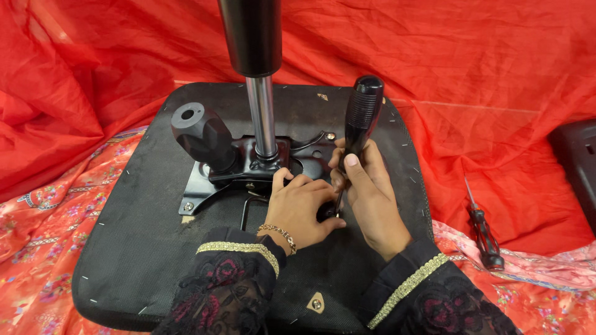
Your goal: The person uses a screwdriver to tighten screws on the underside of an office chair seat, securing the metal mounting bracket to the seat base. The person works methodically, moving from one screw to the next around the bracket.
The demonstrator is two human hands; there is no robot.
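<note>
We had the black metal tilt plate (248,164) seated mid-seat, far-right screw (331,136) and near-left screw (187,206) in. Our right hand (372,198) gripped the black ribbed-handled screwdriver (362,115) upright, our left hand (304,208) curled round its tip; that fastening looked unfinished.

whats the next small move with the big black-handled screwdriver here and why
Probably turn the black-handled screwdriver: the right hand grips it upright, its tip hidden beside the left hand, which steadies it at the black metal chair plate.
</note>
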